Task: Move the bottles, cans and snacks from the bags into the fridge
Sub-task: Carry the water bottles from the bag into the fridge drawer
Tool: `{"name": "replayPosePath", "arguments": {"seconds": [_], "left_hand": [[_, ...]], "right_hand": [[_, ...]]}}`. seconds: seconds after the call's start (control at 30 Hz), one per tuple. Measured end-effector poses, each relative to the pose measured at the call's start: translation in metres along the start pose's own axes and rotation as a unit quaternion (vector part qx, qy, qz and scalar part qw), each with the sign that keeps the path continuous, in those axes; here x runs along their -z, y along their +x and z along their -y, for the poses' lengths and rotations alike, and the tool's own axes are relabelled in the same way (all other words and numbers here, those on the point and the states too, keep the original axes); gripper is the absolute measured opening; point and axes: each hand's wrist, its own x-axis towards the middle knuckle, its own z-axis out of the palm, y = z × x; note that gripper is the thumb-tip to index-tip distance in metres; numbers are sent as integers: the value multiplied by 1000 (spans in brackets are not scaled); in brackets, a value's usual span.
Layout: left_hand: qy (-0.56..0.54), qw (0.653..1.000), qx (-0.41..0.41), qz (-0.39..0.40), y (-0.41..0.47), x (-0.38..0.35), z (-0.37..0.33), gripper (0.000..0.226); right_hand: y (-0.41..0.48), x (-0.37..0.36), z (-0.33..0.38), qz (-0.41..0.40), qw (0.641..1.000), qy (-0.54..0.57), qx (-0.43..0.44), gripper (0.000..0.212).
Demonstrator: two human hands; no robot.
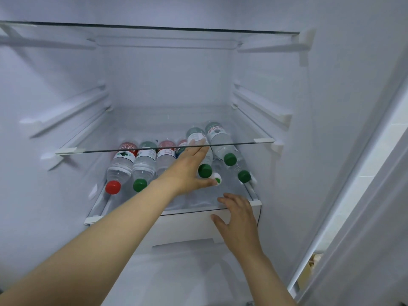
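Several water bottles lie on their sides on the low fridge shelf [198, 212], caps toward me. At the left lie a red-capped bottle [118, 173] and a green-capped bottle [142, 171]. My left hand [187, 171] reaches in under the glass shelf and wraps around a green-capped bottle [204, 160] that lies on top of the others. Another green-capped bottle [223, 146] is stacked to its right. A white cap [217, 178] shows just below my left thumb. My right hand [237, 221] hovers spread at the shelf's front edge, holding nothing.
A glass shelf [262, 141] sits just above the bottles, and a higher glass shelf [154, 27] spans the top. A white drawer front [187, 228] sits below the bottle shelf. The fridge door edge [364, 173] stands at the right.
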Motion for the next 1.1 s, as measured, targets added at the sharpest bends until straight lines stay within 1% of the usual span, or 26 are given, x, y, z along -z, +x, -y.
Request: {"name": "replayPosePath", "arguments": {"seconds": [0.1, 0.2, 0.27, 0.33, 0.4, 0.47, 0.6, 0.93, 1.03, 1.1], "left_hand": [[7, 999, -2, 42, 1, 6, 2, 84], [-12, 998, 9, 63, 2, 6, 4, 80], [-26, 998, 14, 48, 2, 4, 5, 79], [-42, 999, 9, 11, 3, 1, 4, 75], [-68, 997, 13, -29, 4, -2, 6, 67], [-86, 994, 35, -49, 6, -4, 9, 60], [-80, 993, 74, -52, 12, -5, 12, 59], [-81, 992, 79, -63, -3, -4, -1, 62], [-74, 994, 49, -63, -23, 2, -9, 59], [-57, 997, 21, -50, -38, 8, -12, 57]], "right_hand": [[0, -1, 1, -1, 1000, -3, -3, 41], [0, -1, 2, -2, 1000, -2, -4, 42], [0, -1, 2, -1, 1000, 1, -4, 42], [1, 0, 2, -2, 1000, 4, -5, 42], [1, 0, 2, -1, 1000, 5, -7, 41], [1, 0, 3, -3, 1000, 5, -7, 41], [1, 0, 4, -7, 1000, 6, -14, 41], [2, 2, 7, 7, 1000, -2, -28, 41], [3, 5, 11, 20, 999, -12, -40, 41], [4, 10, 14, 42, 998, -20, -50, 43]]}}
